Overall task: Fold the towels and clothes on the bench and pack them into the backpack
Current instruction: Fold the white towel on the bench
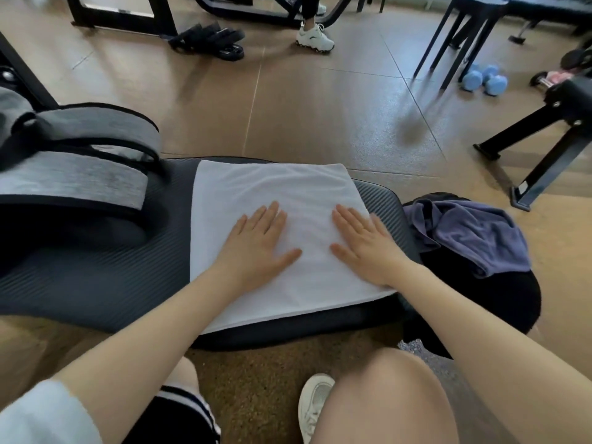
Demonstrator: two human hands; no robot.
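Head view, surface: I saw a dark ribbed padded surface (96, 277) running across the frame, with brown floor (320, 116) beyond it.
White towel: it lay flat on the surface (282, 187), roughly square, its near edge hanging just over the near side of the pad.
Left hand: my left hand (256, 248) rested palm down on the towel's near left part, fingers straight and spread, thumb pointing toward the other hand; the grip was open and held nothing.
Right hand: my right hand (365, 245) lay flat on the towel's near right part, fingers straight, close to the towel's right edge; that grip was likewise open, only pressing on the cloth.
Gap between hands: the two hands were apart, with a strip of bare towel between the thumbs.
Backpack: a grey and black backpack (80, 174) lay on the left end of the surface, just beside the towel's left edge, its straps on top.
Purple cloth: a crumpled purple cloth (474, 238) sat to the right of the towel, on top of something black (480, 296); I could not tell what the black thing was.
Floor beyond: light blue dumbbells (487, 80) stood near a dark stool's legs (455, 43), and another person's white shoe (315, 38) showed at the top.
Near edge: my bare knees and one white shoe (315, 405) showed below the surface.
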